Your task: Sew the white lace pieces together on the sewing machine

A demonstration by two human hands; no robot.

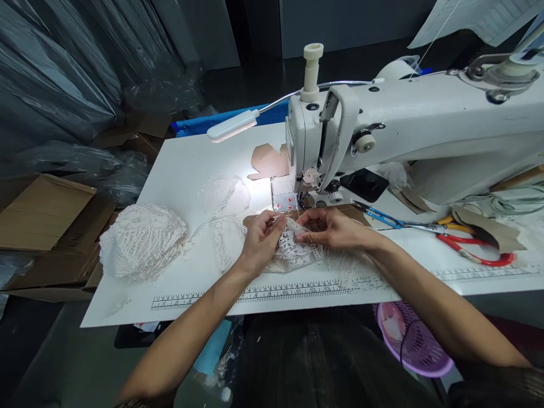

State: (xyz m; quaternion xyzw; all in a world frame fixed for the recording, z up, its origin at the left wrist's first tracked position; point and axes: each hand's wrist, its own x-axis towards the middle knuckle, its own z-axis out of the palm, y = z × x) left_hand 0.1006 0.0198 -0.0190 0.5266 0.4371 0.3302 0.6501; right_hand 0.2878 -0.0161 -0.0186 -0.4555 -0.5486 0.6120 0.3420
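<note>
The brightest glow comes from 1 small lamp (pixel 233 126) — it whitens the table (pixel 178 170) below, and there the detail is washed out. The floor (pixel 72 357) is quite dim, while the plastic sheets (pixel 72 62) show pale streaks of glare. My left hand (pixel 263 239) and right hand (pixel 334 228) are rather clear, but the lace (pixel 293 249) between them looks soft. Toward the borders, the wide view stretches things.
</note>
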